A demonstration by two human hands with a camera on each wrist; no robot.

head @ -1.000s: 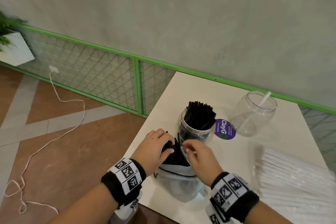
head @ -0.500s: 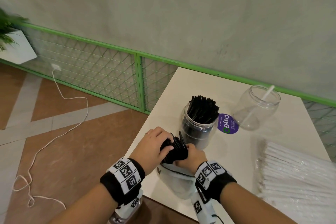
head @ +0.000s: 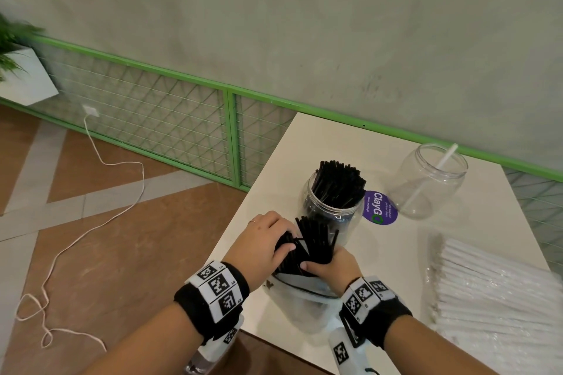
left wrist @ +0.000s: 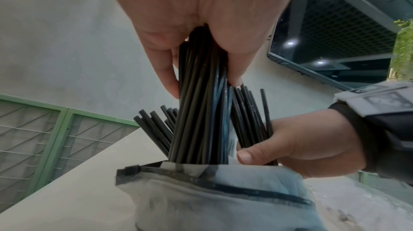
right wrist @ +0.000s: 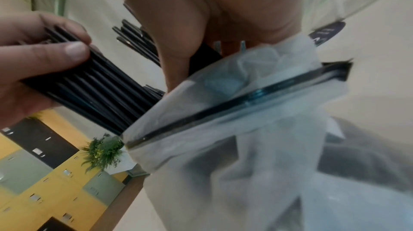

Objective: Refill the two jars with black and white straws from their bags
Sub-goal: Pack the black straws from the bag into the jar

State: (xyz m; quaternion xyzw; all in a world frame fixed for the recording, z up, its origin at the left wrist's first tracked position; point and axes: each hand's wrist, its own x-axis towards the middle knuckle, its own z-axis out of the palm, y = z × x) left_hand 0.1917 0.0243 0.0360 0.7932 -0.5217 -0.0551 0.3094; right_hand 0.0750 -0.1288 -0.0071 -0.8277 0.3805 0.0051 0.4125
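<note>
At the table's near edge stands a clear zip bag (head: 301, 301) with black straws (head: 313, 237) fanning out of its mouth. My left hand (head: 286, 245) grips one bundle of these straws (left wrist: 201, 97) from the left, fingers and thumb curled round it. Right at the bag's mouth (left wrist: 212, 181), my right hand (head: 316, 265) grips the other straws. Behind them a clear jar (head: 335, 207) is packed with black straws. A second clear jar (head: 426, 186) to the right holds one white straw (head: 432, 179). A bag of white straws (head: 493, 292) lies at the right.
A purple round sticker (head: 379, 207) lies on the white table (head: 304, 146) between the jars. A green mesh fence (head: 170, 119) runs along the wall behind. On the floor to the left lies a white cable (head: 91, 222), and the table's near left edge drops off beside my left wrist.
My right hand has dropped from pinching the straw tips to gripping the straws at the bag's mouth. The straws stand further out and fan apart. My left hand keeps its grip.
</note>
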